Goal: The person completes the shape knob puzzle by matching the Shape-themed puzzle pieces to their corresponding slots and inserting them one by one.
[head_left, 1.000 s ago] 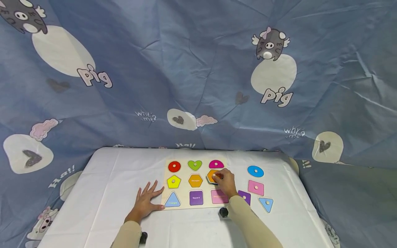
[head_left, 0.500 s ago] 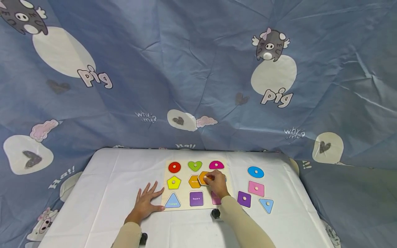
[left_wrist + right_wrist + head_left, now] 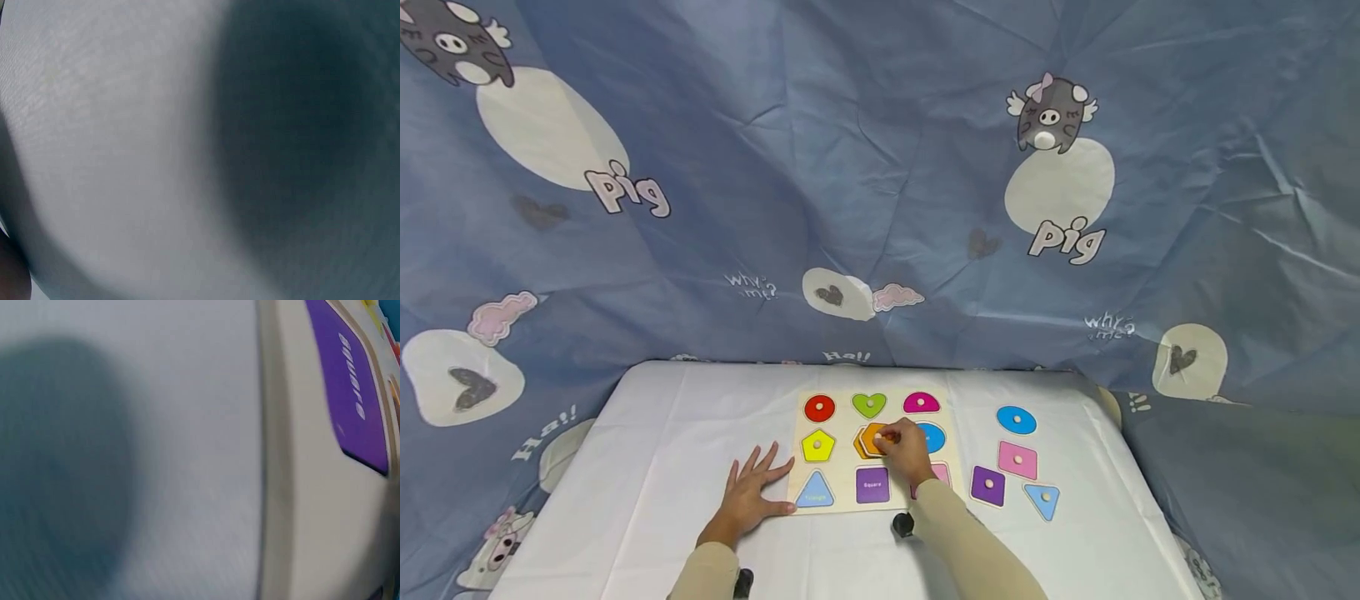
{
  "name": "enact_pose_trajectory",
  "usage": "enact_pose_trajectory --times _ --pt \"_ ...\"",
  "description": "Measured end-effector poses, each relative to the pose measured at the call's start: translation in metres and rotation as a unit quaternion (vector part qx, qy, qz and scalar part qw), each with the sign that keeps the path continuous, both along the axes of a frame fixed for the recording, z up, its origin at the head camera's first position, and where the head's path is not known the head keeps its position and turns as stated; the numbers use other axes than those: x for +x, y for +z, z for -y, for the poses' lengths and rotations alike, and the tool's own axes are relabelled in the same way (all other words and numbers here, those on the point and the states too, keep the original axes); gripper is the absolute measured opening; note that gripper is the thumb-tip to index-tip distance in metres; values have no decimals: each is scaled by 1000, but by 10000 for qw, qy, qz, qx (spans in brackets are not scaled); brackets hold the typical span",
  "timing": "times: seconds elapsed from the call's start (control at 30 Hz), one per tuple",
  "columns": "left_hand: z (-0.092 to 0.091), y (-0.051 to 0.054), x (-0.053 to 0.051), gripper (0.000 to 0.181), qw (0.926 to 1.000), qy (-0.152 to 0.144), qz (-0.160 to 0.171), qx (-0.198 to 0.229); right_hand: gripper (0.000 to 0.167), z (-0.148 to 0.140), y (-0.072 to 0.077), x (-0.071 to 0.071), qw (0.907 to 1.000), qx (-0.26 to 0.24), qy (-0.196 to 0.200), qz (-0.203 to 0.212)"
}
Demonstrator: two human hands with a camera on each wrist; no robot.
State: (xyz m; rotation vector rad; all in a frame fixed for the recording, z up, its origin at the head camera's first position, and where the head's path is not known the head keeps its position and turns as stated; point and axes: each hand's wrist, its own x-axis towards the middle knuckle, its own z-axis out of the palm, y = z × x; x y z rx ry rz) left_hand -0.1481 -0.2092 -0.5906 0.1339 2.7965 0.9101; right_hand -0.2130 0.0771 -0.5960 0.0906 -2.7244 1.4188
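Note:
In the head view my right hand (image 3: 907, 454) pinches the small knob of an orange hexagon piece (image 3: 872, 438). The piece lies over the hexagon recess of a pale wooden shape puzzle board (image 3: 844, 490), shifted a little to the right, with the recess's orange left edge showing. Whether it touches the board I cannot tell. My left hand (image 3: 747, 502) rests on the table with fingers spread, its thumb tip at the board's left edge. A red circle (image 3: 819, 408), green heart (image 3: 868, 405), magenta semicircle (image 3: 921, 402) and yellow pentagon (image 3: 817, 445) sit in the board. The square recess (image 3: 355, 387) fills part of the right wrist view.
Right of the board lie a blue oval piece (image 3: 1017, 420), a pink rectangle piece (image 3: 1018, 460), a purple square piece (image 3: 987, 486) and a blue triangle piece (image 3: 1042, 500). A patterned blue cloth (image 3: 880, 183) hangs behind the white table (image 3: 647, 467). The left wrist view shows mostly blurred white cloth.
My right hand has carried the orange hexagon leftward from the oval recess to the hexagon recess, uncovering the blue oval recess. My left hand stays in place.

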Motion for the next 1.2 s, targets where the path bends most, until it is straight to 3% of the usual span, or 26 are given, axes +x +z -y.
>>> enact_pose_trajectory --times 0.43,1.07,1.2 --pt "0 -3 -3 86 10000 1 69 62 11 10 -2 1 9994 281 0 -201" --pt "2 -2 0 86 10000 46 43 -19 8 16 -1 0 9987 511 -40 31" --pt "1 -1 0 85 10000 9 3 -2 8 16 -1 1 9983 577 -45 -105"
